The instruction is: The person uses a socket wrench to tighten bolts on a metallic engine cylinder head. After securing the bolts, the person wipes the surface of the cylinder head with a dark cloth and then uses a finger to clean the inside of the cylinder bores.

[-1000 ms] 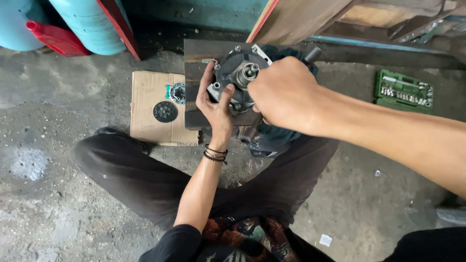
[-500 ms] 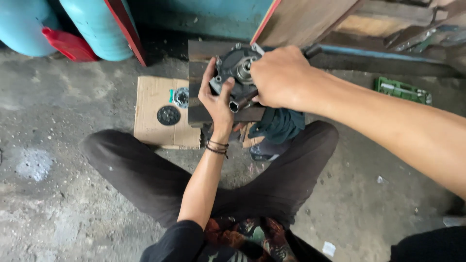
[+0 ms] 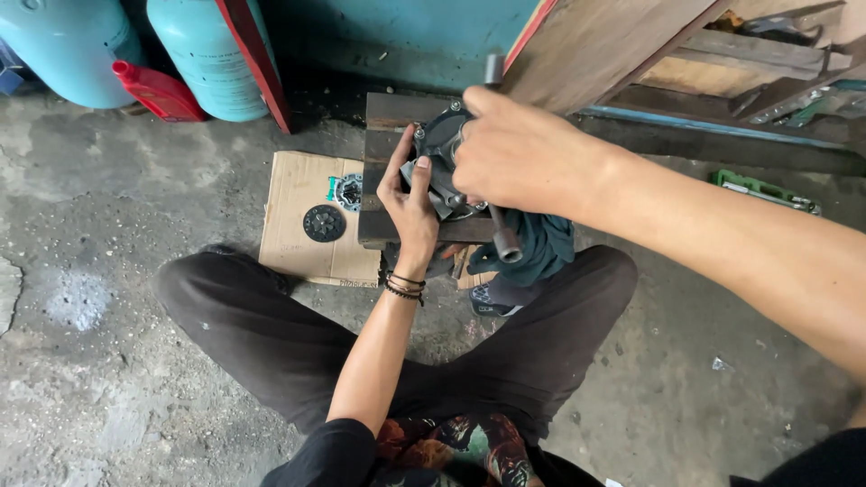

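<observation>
A round dark metal engine part (image 3: 437, 144) rests on a dark wooden block (image 3: 388, 113) on the floor in front of my crossed legs. My left hand (image 3: 410, 203) presses against its left side, thumb up and fingers around the rim. From above, my right hand (image 3: 523, 158) covers the part, closed around a T-handle wrench (image 3: 503, 236). The wrench's bar sticks out past my fist at the top and at the bottom. My right hand hides the middle of the part.
A cardboard sheet (image 3: 302, 261) left of the block carries a black disc (image 3: 323, 223) and a small toothed part (image 3: 347, 191). Two teal gas cylinders (image 3: 194, 54), a red bottle (image 3: 158, 90), wooden planks (image 3: 613, 45), a green tool case (image 3: 762, 191) and a dark cloth (image 3: 541, 248) surround me.
My right hand has turned on the part, so the wrench bar now runs roughly top to bottom. My left hand stays on the part's left side.
</observation>
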